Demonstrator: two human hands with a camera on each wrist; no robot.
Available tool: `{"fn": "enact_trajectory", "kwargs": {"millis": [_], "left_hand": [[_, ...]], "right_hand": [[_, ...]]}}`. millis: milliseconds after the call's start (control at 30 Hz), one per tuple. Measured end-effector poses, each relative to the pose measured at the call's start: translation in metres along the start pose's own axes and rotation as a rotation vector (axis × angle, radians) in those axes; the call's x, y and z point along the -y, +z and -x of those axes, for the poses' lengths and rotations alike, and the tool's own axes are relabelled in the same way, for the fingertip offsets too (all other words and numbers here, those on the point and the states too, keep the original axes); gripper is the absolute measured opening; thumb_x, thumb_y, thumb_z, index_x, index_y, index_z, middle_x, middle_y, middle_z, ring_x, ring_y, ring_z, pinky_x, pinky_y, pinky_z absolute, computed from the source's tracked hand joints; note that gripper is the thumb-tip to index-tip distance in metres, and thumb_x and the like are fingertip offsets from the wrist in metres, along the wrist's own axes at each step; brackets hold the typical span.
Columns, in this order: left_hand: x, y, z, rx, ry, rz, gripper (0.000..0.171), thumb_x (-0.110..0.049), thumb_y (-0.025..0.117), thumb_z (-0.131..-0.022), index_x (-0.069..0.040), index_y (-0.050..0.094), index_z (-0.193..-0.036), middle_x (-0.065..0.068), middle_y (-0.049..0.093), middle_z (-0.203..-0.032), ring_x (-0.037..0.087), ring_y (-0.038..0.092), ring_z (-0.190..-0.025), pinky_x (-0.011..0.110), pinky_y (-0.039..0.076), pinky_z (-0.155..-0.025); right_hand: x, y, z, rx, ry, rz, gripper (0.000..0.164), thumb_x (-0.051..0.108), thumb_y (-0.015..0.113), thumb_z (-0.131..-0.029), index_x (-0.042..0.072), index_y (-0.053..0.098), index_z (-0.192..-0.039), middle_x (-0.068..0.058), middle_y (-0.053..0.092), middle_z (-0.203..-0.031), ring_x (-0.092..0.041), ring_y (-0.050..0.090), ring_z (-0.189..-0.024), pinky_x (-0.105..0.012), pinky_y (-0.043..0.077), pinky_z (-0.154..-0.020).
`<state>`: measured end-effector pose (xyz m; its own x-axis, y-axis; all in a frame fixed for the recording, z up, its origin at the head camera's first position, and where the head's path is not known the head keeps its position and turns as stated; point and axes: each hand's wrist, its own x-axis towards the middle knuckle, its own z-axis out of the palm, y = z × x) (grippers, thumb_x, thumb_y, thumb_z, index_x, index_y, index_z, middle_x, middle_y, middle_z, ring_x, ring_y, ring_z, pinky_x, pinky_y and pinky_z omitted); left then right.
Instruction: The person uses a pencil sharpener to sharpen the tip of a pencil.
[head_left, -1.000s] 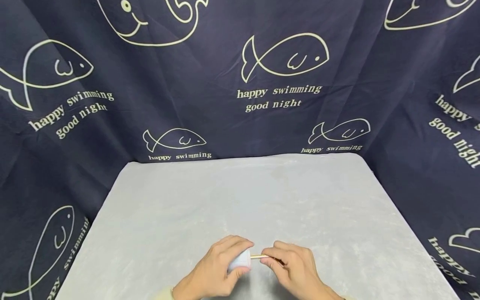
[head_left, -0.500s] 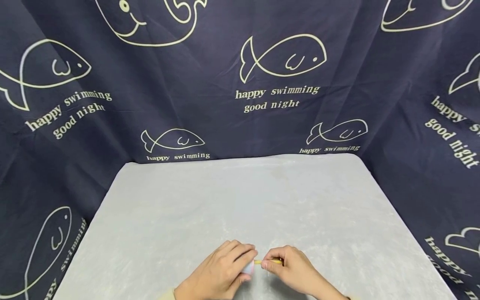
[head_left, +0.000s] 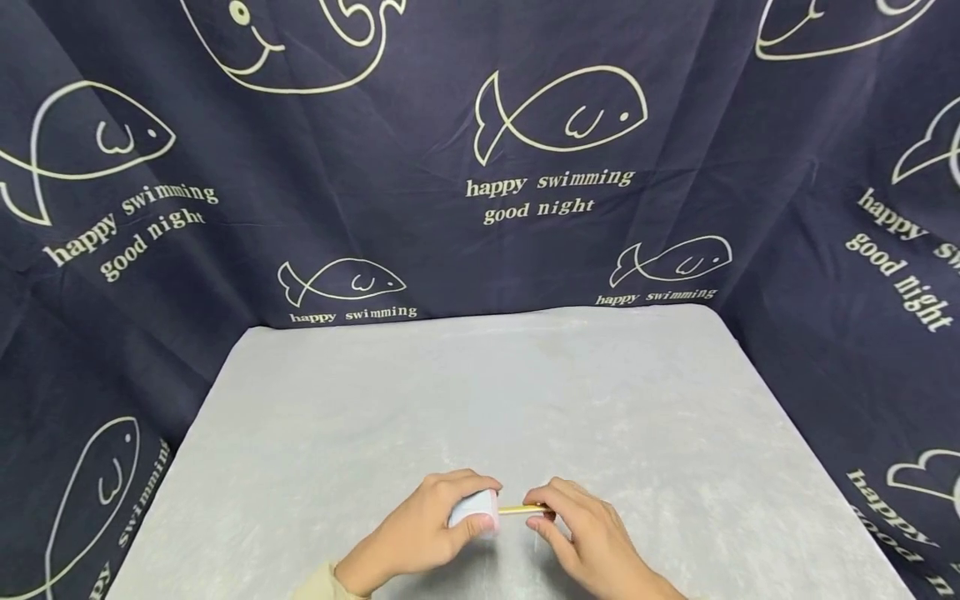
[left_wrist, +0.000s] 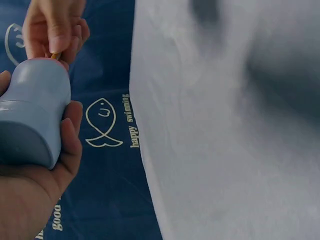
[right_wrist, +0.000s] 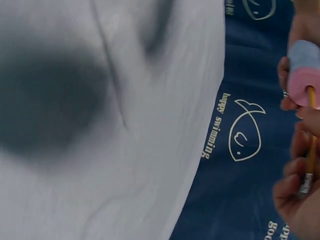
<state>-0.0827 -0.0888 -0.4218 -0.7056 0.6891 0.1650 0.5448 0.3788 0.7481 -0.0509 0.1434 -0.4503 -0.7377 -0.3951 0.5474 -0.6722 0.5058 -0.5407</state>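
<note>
My left hand (head_left: 420, 525) grips a rounded light-blue pencil sharpener (left_wrist: 37, 107) with a pink end (right_wrist: 300, 80). It lies sideways in the hand, its pink end facing right in the head view. A yellow pencil (head_left: 516, 509) stands with one end in the hole of that pink face, so its tip is hidden. Thumb and fingers of my right hand (head_left: 592, 533) pinch the pencil close to the sharpener. The pencil's silvery rear end (right_wrist: 306, 184) shows beside the curled fingers in the right wrist view.
Both hands are over the front part of a table with a pale grey cloth (head_left: 480, 400). A dark blue curtain (head_left: 435, 192) with fish drawings and lettering encloses the table at the back and both sides.
The right hand's fingers have shifted around the pencil, rolling over and back. Both hands have moved slightly away from the person since half a second ago, the pencil staying in the sharpener.
</note>
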Motion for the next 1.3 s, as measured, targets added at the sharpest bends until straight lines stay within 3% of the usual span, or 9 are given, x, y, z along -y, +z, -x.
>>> {"fn": "enact_trajectory", "kwargs": {"millis": [167,367,467,567,700,833,967,1133,1300], "left_hand": [[0.000,-0.004,0.000,0.010,-0.041,0.100,0.030,-0.026,0.057,-0.095,-0.010,0.062,-0.120,0.003,0.067,-0.109,0.000,0.055,-0.082,0.019,0.048,-0.069],[0.006,0.000,0.008,0.024,0.049,0.298,0.033,-0.029,0.051,-0.099,-0.007,0.062,-0.120,0.011,0.068,-0.108,-0.002,0.056,-0.081,0.021,0.051,-0.068],[0.007,0.004,0.011,0.011,0.079,0.361,0.030,-0.024,0.050,-0.100,-0.005,0.062,-0.119,0.014,0.068,-0.105,-0.002,0.056,-0.081,0.022,0.052,-0.068],[0.008,0.009,0.013,-0.057,0.191,0.233,0.026,-0.017,0.053,-0.097,-0.006,0.060,-0.119,0.010,0.067,-0.103,-0.002,0.055,-0.080,0.016,0.049,-0.068],[0.008,0.019,0.017,-0.188,0.358,-0.040,0.030,-0.025,0.049,-0.099,-0.007,0.056,-0.122,0.004,0.065,-0.106,0.004,0.058,-0.087,0.014,0.048,-0.076],[0.010,0.029,0.021,-0.285,0.487,-0.319,0.044,-0.037,0.034,-0.103,-0.005,0.057,-0.123,0.003,0.064,-0.110,0.011,0.061,-0.095,0.019,0.049,-0.084],[0.012,0.037,0.020,-0.368,0.616,-0.540,0.050,-0.037,0.025,-0.105,-0.003,0.059,-0.118,0.005,0.065,-0.108,0.011,0.059,-0.089,0.018,0.048,-0.080],[0.013,0.038,0.017,-0.379,0.653,-0.633,0.049,-0.034,0.024,-0.105,-0.003,0.060,-0.116,0.006,0.065,-0.107,0.011,0.059,-0.086,0.019,0.048,-0.076],[0.008,0.025,0.013,-0.327,0.602,-0.631,0.044,-0.033,0.030,-0.104,-0.003,0.058,-0.120,0.006,0.063,-0.113,0.013,0.058,-0.092,0.022,0.048,-0.083]], "right_hand": [[-0.003,0.002,-0.005,-0.140,-0.213,0.174,0.017,0.024,0.052,-0.098,0.015,0.066,-0.094,0.014,0.049,-0.074,0.003,0.036,-0.060,-0.004,0.029,-0.056],[0.004,0.000,-0.018,-0.352,-0.550,0.445,0.035,0.021,0.044,-0.102,0.009,0.067,-0.078,0.008,0.044,-0.062,-0.001,0.026,-0.052,-0.010,0.021,-0.047],[0.008,-0.002,-0.022,-0.375,-0.597,0.441,0.036,0.020,0.045,-0.102,0.009,0.067,-0.076,0.008,0.043,-0.060,0.000,0.024,-0.050,-0.009,0.017,-0.047],[0.007,-0.001,-0.017,-0.305,-0.524,0.325,0.036,0.023,0.044,-0.102,0.012,0.069,-0.077,0.010,0.039,-0.059,0.003,0.022,-0.050,-0.005,0.016,-0.048],[0.009,-0.002,-0.006,-0.095,-0.267,0.098,0.020,0.021,0.057,-0.096,0.016,0.072,-0.083,0.013,0.040,-0.058,0.010,0.023,-0.050,-0.002,0.020,-0.045],[0.016,-0.012,-0.004,0.262,0.240,-0.296,0.010,0.018,0.068,-0.087,0.011,0.075,-0.087,0.011,0.057,-0.062,0.010,0.030,-0.049,-0.010,0.029,-0.041],[0.016,-0.019,-0.008,0.448,0.619,-0.612,0.019,0.017,0.066,-0.087,-0.001,0.074,-0.085,-0.002,0.066,-0.064,0.003,0.030,-0.047,-0.015,0.025,-0.041],[0.012,-0.022,-0.010,0.500,0.617,-0.550,0.019,0.020,0.064,-0.089,0.005,0.073,-0.082,0.008,0.055,-0.058,0.003,0.031,-0.048,-0.016,0.028,-0.043],[0.011,-0.017,-0.006,0.379,0.437,-0.325,0.013,0.025,0.063,-0.091,0.014,0.068,-0.094,0.012,0.050,-0.064,0.006,0.036,-0.052,-0.019,0.036,-0.046]]}}
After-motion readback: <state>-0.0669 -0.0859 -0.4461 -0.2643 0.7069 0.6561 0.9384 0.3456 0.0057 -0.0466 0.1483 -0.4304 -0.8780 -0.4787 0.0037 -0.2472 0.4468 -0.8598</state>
